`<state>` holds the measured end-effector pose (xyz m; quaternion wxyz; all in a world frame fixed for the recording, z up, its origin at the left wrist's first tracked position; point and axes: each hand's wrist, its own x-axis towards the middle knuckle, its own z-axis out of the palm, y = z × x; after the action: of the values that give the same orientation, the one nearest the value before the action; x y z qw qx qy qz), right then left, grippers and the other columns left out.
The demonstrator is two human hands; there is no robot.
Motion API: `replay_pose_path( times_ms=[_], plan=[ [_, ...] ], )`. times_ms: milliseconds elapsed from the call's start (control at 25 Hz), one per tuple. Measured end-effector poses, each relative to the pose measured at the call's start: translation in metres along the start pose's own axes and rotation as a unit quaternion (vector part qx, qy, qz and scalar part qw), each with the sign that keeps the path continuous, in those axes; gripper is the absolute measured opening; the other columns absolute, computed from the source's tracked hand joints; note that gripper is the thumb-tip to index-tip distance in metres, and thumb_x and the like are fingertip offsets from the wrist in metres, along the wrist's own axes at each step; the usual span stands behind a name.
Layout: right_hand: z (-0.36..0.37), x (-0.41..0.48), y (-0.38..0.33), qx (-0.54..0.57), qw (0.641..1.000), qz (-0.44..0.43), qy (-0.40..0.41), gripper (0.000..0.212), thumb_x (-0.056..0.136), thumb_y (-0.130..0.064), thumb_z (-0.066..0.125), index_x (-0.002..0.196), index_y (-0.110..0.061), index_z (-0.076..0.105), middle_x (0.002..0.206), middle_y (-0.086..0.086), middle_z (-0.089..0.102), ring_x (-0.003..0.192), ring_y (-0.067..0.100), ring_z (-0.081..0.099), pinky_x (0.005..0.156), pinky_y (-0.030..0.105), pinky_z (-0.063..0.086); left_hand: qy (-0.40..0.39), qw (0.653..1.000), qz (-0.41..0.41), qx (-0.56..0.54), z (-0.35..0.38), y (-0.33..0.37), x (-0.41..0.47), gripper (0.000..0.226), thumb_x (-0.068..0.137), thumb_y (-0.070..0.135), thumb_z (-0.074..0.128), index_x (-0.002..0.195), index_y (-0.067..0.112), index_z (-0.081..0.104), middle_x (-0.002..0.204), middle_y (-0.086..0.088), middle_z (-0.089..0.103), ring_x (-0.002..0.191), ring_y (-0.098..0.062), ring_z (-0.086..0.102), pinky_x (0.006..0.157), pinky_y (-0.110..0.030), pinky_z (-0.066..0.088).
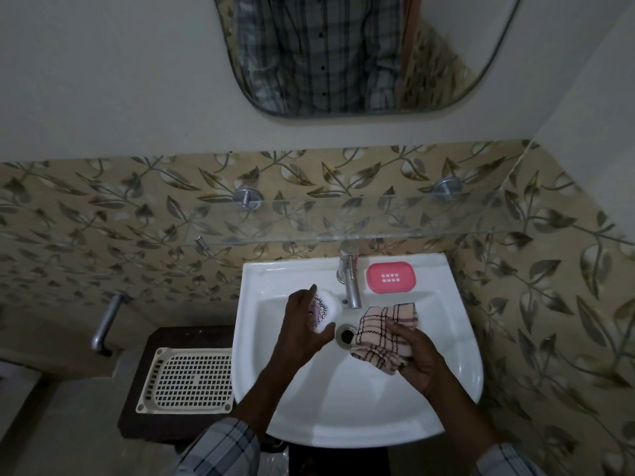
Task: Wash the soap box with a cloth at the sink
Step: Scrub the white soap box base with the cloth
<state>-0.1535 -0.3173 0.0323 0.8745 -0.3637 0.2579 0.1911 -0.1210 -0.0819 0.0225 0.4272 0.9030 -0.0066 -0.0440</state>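
A white sink is seen from above, set against a wall tiled with a brown leaf pattern. Two bare forearms in checked sleeves are stretched out over the basin.

The soap box, white with a black swirl pattern on one face, is gripped by the left hand. The fingers are curled round its far side and the thumb is pressed along its near edge. It is held above the left part of the basin, just left of the tap and near the drain. Whether water is running cannot be told.

A cloth, beige with dark checks, is bunched in the right hand. The fingers are closed round its lower part, and the rest is spread out beyond them toward the drain. The cloth and the soap box are held apart, with the drain between them.

A pink tray with small slots is laid flat on the sink's back rim, just right of the tap.

A glass shelf is fixed to the tiles above the sink, and a mirror is hung higher up; a checked shirt is reflected in it. Left of the sink, a cream basket with a grid of holes is set on a dark stand, and a metal pipe is mounted on the wall beyond it
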Motion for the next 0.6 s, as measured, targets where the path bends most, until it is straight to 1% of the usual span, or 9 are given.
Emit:
replay_pose_path(
  times_ms=[80, 120, 200, 280, 360, 440, 480, 520, 600],
  plan=[
    [0.002, 0.001, 0.002, -0.021, 1.0, -0.003, 0.008, 0.044, 0.082, -0.003, 0.067, 0.124, 0.008, 0.06, 0.119, 0.032, 0.065, 0.105, 0.045, 0.067, 0.086, 0.058, 0.056, -0.016, 0.999, -0.031, 0.003, 0.004, 0.002, -0.005, 0.092, 0.076, 0.028, 0.083, 0.15, 0.007, 0.034, 0.132, -0.009, 0.048, 0.122, -0.016, 0.047, 0.09, -0.004, 0.026],
    [0.003, 0.001, 0.004, -0.034, 0.999, -0.002, 0.011, 0.044, 0.082, -0.004, 0.067, 0.123, 0.008, 0.06, 0.119, 0.032, 0.065, 0.105, 0.045, 0.067, 0.088, 0.059, 0.055, -0.002, 0.998, -0.058, -0.018, 0.004, 0.003, -0.007, 0.093, 0.075, 0.029, 0.084, 0.15, 0.006, 0.034, 0.134, -0.009, 0.048, 0.121, -0.016, 0.048, 0.09, -0.006, 0.027],
    [0.003, 0.002, 0.005, -0.052, 0.999, -0.001, 0.006, 0.044, 0.082, -0.005, 0.068, 0.123, 0.008, 0.061, 0.119, 0.033, 0.065, 0.107, 0.046, 0.066, 0.094, 0.062, 0.05, 0.036, 0.994, -0.085, -0.049, 0.003, 0.002, -0.005, 0.091, 0.068, 0.03, 0.088, 0.143, 0.004, 0.045, 0.134, -0.007, 0.05, 0.119, -0.016, 0.053, 0.096, -0.017, 0.041],
    [0.003, 0.001, 0.008, -0.055, 0.998, -0.003, 0.003, 0.043, 0.081, -0.005, 0.068, 0.122, 0.008, 0.062, 0.12, 0.033, 0.065, 0.108, 0.046, 0.065, 0.097, 0.063, 0.047, 0.047, 0.994, -0.089, -0.047, 0.0, 0.002, -0.003, 0.074, 0.065, 0.034, 0.089, 0.127, 0.007, 0.06, 0.126, -0.008, 0.058, 0.114, -0.021, 0.06, 0.096, -0.034, 0.051],
    [0.002, 0.001, 0.009, -0.064, 0.998, -0.002, 0.001, 0.041, 0.081, -0.005, 0.069, 0.12, 0.006, 0.063, 0.118, 0.032, 0.066, 0.108, 0.046, 0.065, 0.096, 0.061, 0.05, 0.043, 0.992, -0.094, -0.072, -0.002, 0.003, -0.006, 0.065, 0.065, 0.04, 0.084, 0.12, 0.012, 0.064, 0.118, -0.005, 0.063, 0.107, -0.019, 0.063, 0.093, -0.037, 0.053],
    [0.005, 0.002, 0.01, -0.084, 0.996, -0.007, 0.011, 0.038, 0.082, -0.006, 0.068, 0.119, 0.005, 0.064, 0.116, 0.03, 0.067, 0.107, 0.045, 0.066, 0.093, 0.057, 0.053, 0.02, 0.976, -0.14, -0.167, -0.004, 0.004, -0.006, 0.058, 0.069, 0.05, 0.073, 0.117, 0.018, 0.062, 0.116, -0.004, 0.067, 0.101, -0.016, 0.066, 0.09, -0.037, 0.055],
    [0.007, 0.002, 0.011, -0.104, 0.994, -0.012, 0.019, 0.035, 0.085, -0.005, 0.067, 0.118, 0.004, 0.065, 0.115, 0.029, 0.068, 0.106, 0.044, 0.067, 0.092, 0.056, 0.054, 0.002, 0.954, -0.179, -0.241, -0.004, 0.002, -0.007, 0.053, 0.074, 0.054, 0.066, 0.114, 0.019, 0.063, 0.114, -0.008, 0.069, 0.097, -0.017, 0.068, 0.085, -0.036, 0.056],
    [0.01, 0.002, 0.012, -0.126, 0.991, -0.019, 0.028, 0.032, 0.088, -0.004, 0.065, 0.118, 0.004, 0.064, 0.113, 0.029, 0.069, 0.105, 0.044, 0.067, 0.093, 0.056, 0.053, -0.016, 0.912, -0.235, -0.336, -0.004, 0.0, -0.007, 0.049, 0.08, 0.055, 0.06, 0.111, 0.018, 0.063, 0.11, -0.014, 0.071, 0.093, -0.02, 0.069, 0.081, -0.037, 0.056],
    [0.018, 0.003, 0.01, -0.171, 0.984, -0.04, 0.042, 0.028, 0.091, 0.0, 0.062, 0.118, 0.004, 0.064, 0.11, 0.027, 0.071, 0.102, 0.043, 0.069, 0.095, 0.059, 0.051, -0.049, 0.798, -0.319, -0.509, -0.007, -0.001, -0.005, 0.046, 0.094, 0.049, 0.05, 0.12, 0.014, 0.062, 0.11, -0.024, 0.068, 0.097, -0.033, 0.066, 0.084, -0.046, 0.052]
  ],
)
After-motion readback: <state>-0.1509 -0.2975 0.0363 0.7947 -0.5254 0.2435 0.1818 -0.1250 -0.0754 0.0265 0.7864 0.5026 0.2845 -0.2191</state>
